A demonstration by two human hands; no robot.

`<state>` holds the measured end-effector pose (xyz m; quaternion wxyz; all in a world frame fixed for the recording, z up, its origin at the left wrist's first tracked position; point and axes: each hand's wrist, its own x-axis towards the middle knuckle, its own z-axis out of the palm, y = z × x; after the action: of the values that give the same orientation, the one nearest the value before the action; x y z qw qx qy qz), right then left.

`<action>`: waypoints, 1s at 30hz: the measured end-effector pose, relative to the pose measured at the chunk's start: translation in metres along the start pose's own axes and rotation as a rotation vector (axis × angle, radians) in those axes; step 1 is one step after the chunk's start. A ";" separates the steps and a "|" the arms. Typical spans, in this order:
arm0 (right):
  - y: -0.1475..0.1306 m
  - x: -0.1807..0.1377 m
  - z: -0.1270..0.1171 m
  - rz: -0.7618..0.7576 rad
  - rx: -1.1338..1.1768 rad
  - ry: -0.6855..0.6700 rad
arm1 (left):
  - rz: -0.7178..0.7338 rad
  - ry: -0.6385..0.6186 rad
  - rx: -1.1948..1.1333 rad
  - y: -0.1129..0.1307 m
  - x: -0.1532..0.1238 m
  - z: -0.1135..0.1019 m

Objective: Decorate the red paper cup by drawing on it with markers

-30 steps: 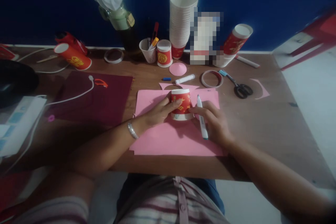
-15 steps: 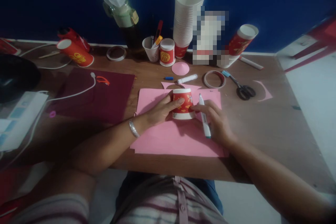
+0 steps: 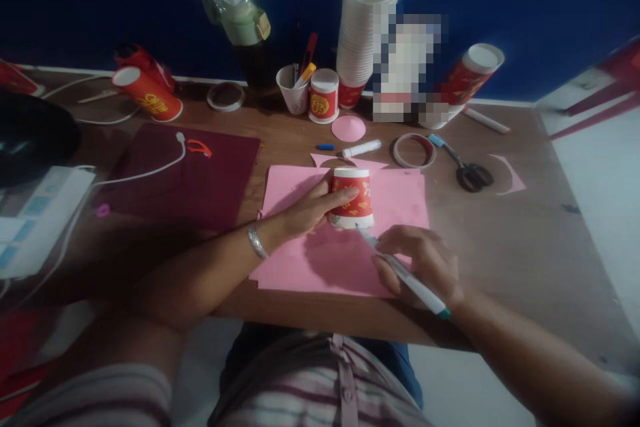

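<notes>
My left hand (image 3: 320, 203) is wrapped round the left side of a red and white paper cup (image 3: 356, 207), its thumb across the printed front. The cup is upside down, with its wide white band at the bottom, above pink paper (image 3: 300, 267). In my right hand (image 3: 423, 257) is a white marker (image 3: 413, 283) with a green end, gripped between thumb and fingers. Its tip points up and left at the cup's lower white band; whether it touches cannot be told. The cup's left side is partly hidden by my fingers.
Behind the paper lie a marker cap (image 3: 326, 147), a white marker (image 3: 361, 149), a tape roll (image 3: 414, 151) and scissors (image 3: 473, 175). A pink paper cone (image 3: 349, 128), a tall cup stack (image 3: 357, 40) and a pen cup (image 3: 293, 97) stand by the wall. Dark red paper (image 3: 215, 180) lies left.
My right hand has moved down and away from the cup's side, and the marker has swung from nearly upright to slanted, tip towards the cup's white band. My left hand still holds the cup.
</notes>
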<state>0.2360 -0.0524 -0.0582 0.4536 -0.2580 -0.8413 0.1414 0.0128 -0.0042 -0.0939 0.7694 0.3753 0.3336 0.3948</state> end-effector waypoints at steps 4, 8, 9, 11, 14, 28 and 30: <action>0.001 0.001 -0.003 -0.006 -0.076 0.013 | 0.007 -0.014 -0.007 0.004 -0.001 0.002; 0.002 0.002 -0.004 0.005 -0.086 0.027 | 0.000 -0.023 -0.019 0.004 -0.002 0.002; 0.002 0.003 -0.004 0.007 -0.081 0.029 | 0.001 -0.023 -0.016 0.004 -0.002 0.001; 0.002 0.003 -0.003 0.004 -0.074 0.025 | 0.001 -0.023 -0.006 0.002 -0.001 0.000; 0.001 0.004 -0.003 -0.005 -0.075 0.015 | -0.005 -0.014 0.010 -0.001 0.000 -0.002; 0.003 0.003 -0.001 0.016 -0.094 -0.001 | -0.018 -0.017 0.000 0.002 -0.001 0.001; 0.003 0.003 -0.001 0.019 -0.098 0.003 | -0.019 -0.012 0.004 0.002 -0.001 0.000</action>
<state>0.2366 -0.0477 -0.0567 0.4402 -0.2879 -0.8441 0.1040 0.0118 -0.0042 -0.0919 0.7745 0.3758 0.3333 0.3845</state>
